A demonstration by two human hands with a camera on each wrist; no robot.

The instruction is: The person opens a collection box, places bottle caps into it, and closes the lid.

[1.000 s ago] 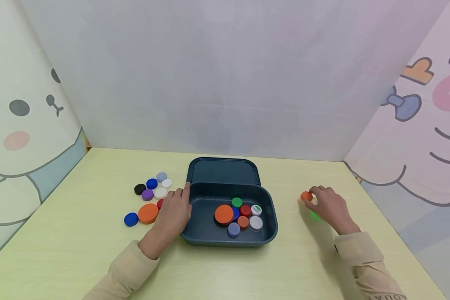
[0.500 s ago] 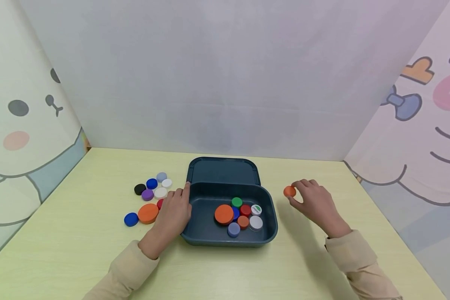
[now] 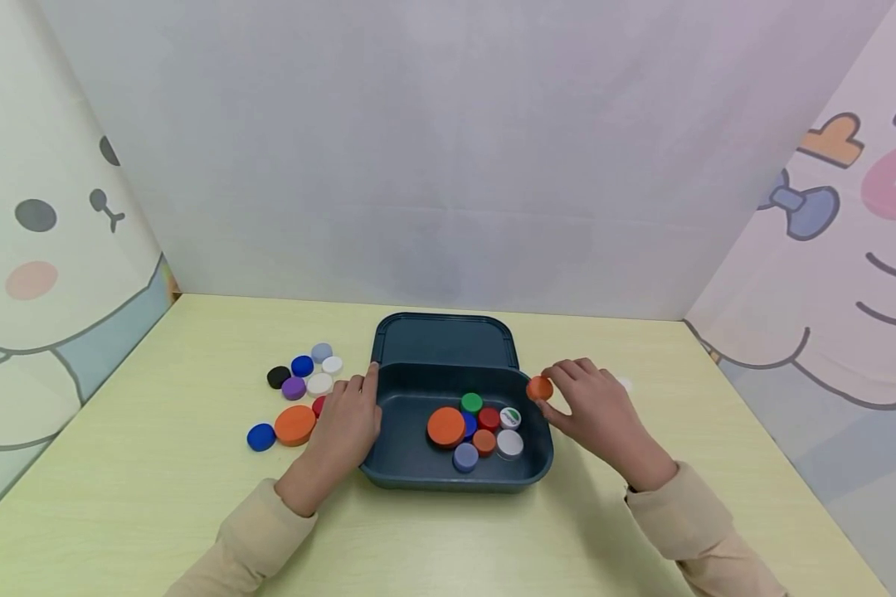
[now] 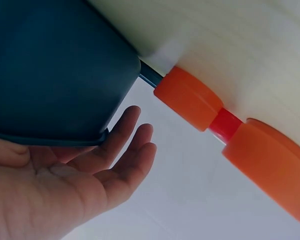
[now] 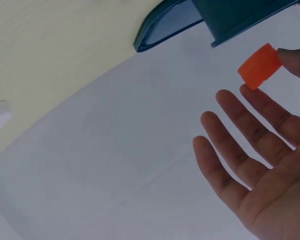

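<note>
Thumb and index fingertip of my right hand (image 3: 593, 410) pinch a small orange bottle cap (image 3: 540, 388) by its edges, over the right rim of a dark blue plastic box (image 3: 459, 482). In the right wrist view this cap (image 5: 260, 66) is seen from the side, the other fingers spread out. My left hand (image 3: 346, 427) holds the box's left rim; in the left wrist view the box wall (image 4: 60, 75) hides part of its index finger. Inside the box lie several caps, among them a large orange cap (image 3: 445, 427) and a green cap (image 3: 471, 403).
Behind the box lies its dark blue lid (image 3: 444, 340). Several caps are on the table to the left, including a large orange cap (image 3: 294, 425), a black cap (image 3: 279, 377) and a purple cap (image 3: 294, 388). A white cap (image 3: 625, 384) shows beyond my right hand.
My right hand has carried the small orange cap leftward from the right side of the table to the box's right rim. The left hand and box have stayed put.
</note>
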